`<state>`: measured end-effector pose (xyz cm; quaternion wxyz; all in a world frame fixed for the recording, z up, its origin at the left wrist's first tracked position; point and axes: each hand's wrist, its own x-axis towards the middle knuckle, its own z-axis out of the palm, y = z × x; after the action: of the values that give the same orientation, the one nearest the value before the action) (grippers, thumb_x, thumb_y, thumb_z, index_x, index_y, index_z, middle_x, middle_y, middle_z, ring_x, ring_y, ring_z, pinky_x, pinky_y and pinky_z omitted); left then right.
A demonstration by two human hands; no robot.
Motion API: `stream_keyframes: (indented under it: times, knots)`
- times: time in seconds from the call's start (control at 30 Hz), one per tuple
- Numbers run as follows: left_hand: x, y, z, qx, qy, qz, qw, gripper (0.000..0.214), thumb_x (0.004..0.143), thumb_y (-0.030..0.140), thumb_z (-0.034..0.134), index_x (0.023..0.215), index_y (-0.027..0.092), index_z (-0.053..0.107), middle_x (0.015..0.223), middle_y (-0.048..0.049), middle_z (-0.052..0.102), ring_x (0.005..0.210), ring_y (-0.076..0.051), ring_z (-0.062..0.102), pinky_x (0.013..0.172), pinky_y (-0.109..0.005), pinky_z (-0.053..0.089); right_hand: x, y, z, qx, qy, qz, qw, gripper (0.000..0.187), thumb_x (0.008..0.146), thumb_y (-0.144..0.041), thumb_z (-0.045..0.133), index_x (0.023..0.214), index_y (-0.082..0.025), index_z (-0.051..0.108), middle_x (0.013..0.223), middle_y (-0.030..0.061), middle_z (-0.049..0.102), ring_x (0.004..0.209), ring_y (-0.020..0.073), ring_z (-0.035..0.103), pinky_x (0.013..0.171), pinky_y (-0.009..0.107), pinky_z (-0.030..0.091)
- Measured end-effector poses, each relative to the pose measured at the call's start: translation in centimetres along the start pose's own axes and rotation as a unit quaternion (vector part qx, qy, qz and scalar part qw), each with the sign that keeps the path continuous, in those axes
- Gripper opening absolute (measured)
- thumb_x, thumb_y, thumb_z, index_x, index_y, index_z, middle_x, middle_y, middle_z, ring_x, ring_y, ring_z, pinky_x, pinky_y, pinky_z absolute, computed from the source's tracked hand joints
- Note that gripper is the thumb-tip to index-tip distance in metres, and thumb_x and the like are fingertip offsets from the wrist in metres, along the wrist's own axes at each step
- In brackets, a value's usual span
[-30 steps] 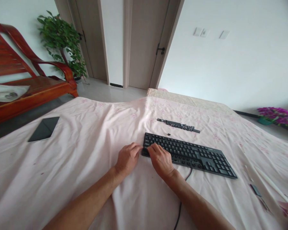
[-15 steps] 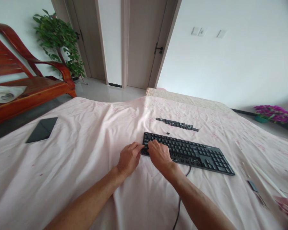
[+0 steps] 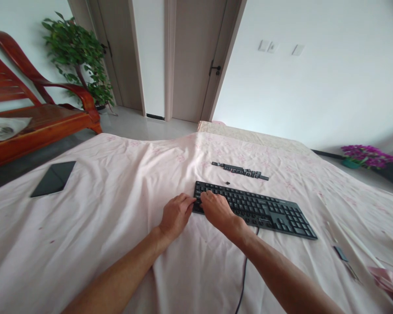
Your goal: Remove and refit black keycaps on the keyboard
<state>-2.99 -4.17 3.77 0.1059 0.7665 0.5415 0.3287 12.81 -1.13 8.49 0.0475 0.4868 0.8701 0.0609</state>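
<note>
A black keyboard [image 3: 281,215] lies at a slant on the pink cloth, with some keycaps gone from its near rows. My left hand [image 3: 177,214] is closed, thumb and fingers pinched together at the keyboard's left edge. Over the left keys, my right hand [image 3: 217,209] is curled with its fingertips down among them; whatever it grips is hidden. Beyond the keyboard, several loose black keycaps [image 3: 242,170] sit in rough rows. A single small black piece [image 3: 228,183] lies between them and the keyboard.
A dark tablet or phone [image 3: 54,179] lies on the left of the pink cloth [image 3: 118,218]. The keyboard's cable [image 3: 244,279] runs toward me beneath my right forearm. At the right are a thin tool with a dark handle [image 3: 340,253] and a pale stick [image 3: 360,244].
The view has shifted slightly. Both hands stay at the keyboard's left end, the right one's fingers moving only a little. The loose keycaps have not moved.
</note>
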Motion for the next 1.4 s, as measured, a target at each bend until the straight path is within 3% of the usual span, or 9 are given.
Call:
stream_keyframes:
  times: [0.27,0.5,0.63,0.87,1.23,1.4]
  knots:
    - [0.7,-0.1,0.3,-0.031,-0.004,-0.023,0.999,0.016,0.087,0.02,0.054,0.101,0.022,0.063,0.097,-0.002,0.063,0.09,-0.015,0.061,0.08,-0.026,0.048,0.0,0.3,0.1,0.007,-0.005,0.0,1.0,0.014,0.093,-0.015,0.044,0.099,-0.015,0.056,0.096,0.0103,0.061,0.084,0.0203,0.061,0.065,0.028,0.044]
    - [1.3,-0.4,0.6,-0.053,-0.014,-0.057,0.997,0.007,0.086,0.021,0.056,0.092,0.021,0.06,0.094,-0.0001,0.061,0.083,-0.013,0.062,0.072,-0.024,0.047,-0.2,0.9,-0.1,0.056,0.001,0.029,0.998,0.016,0.097,-0.022,0.039,0.098,-0.018,0.054,0.096,0.0057,0.059,0.079,0.0148,0.06,0.062,0.024,0.04]
    - [1.3,-0.1,0.5,-0.041,-0.02,-0.053,0.998,0.012,0.085,0.022,0.058,0.097,0.022,0.061,0.097,0.0,0.062,0.084,-0.013,0.062,0.073,-0.024,0.047,-0.9,1.4,-0.2,0.09,0.029,0.068,0.993,0.022,0.097,-0.019,0.037,0.095,-0.021,0.058,0.092,0.0021,0.059,0.07,0.0114,0.059,0.057,0.023,0.035]
    - [0.9,0.2,0.3,0.006,-0.011,-0.058,0.998,0.019,0.085,0.023,0.06,0.104,0.024,0.062,0.099,-0.0009,0.064,0.083,-0.014,0.063,0.07,-0.023,0.048,-3.0,1.1,0.5,0.11,0.057,0.1,0.987,0.028,0.096,-0.018,0.038,0.102,-0.025,0.065,0.094,0.0016,0.059,0.077,0.0097,0.058,0.059,0.021,0.035]
    - [-0.6,0.3,1.0,0.127,-0.014,0.064,0.99,0.027,0.094,0.02,0.044,0.113,0.022,0.062,0.109,-0.005,0.065,0.09,-0.016,0.063,0.082,-0.029,0.049,-3.9,-0.3,2.8,0.098,0.106,0.05,0.988,0.027,0.09,-0.011,0.046,0.105,-0.023,0.064,0.095,0.0043,0.059,0.086,0.0157,0.052,0.08,0.025,0.038]
    - [-0.7,0.4,0.9,0.125,-0.001,0.067,0.99,0.026,0.093,0.021,0.044,0.113,0.022,0.061,0.11,-0.0049,0.065,0.091,-0.016,0.063,0.084,-0.029,0.05,-4.2,0.3,3.0,0.151,0.128,0.054,0.979,0.033,0.092,-0.012,0.042,0.112,-0.026,0.064,0.095,0.0028,0.061,0.088,0.0151,0.054,0.08,0.023,0.041]
